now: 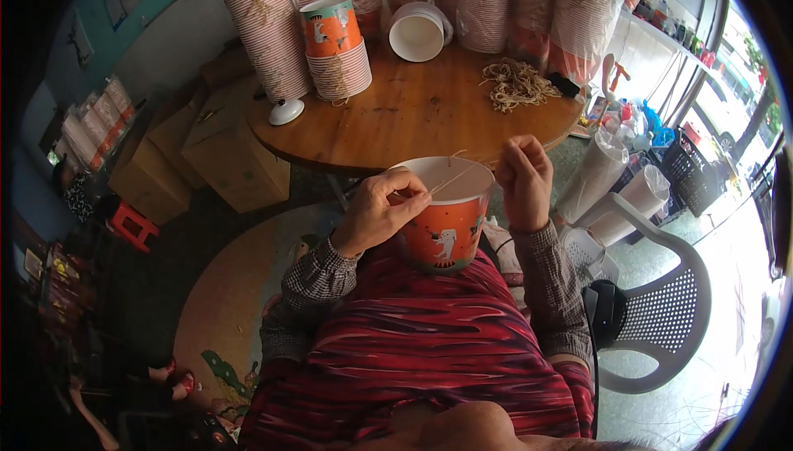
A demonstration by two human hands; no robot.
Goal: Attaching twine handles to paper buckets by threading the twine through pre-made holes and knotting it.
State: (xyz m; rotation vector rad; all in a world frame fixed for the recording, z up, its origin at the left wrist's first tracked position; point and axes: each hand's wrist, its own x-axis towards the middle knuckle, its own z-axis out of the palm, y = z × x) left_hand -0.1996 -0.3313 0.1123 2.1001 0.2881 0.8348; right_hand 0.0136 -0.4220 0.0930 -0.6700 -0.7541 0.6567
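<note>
An orange paper bucket (pixel 443 234) with a green band at its base and small white figures stands upright against my lap, its open white mouth facing up. Across that mouth runs a thin tan string (pixel 450 180), with a short piece sticking up at the far rim. My left hand (pixel 380 210) is closed at the near left of the rim, pinching the string between thumb and fingers. To the right of the bucket, my right hand (pixel 526 180) is raised and closed, apparently on the other end of the string; its fingertips partly hide the grip.
On the round wooden table (pixel 396 125) stand tall stacks of nested buckets (pixel 268 30), some in clear plastic. A tangle of tan strings (pixel 519 86), a tipped white bucket (pixel 415 38) and a white knob-like object (pixel 287 111) lie there too. A grey plastic chair (pixel 661 310) is at right.
</note>
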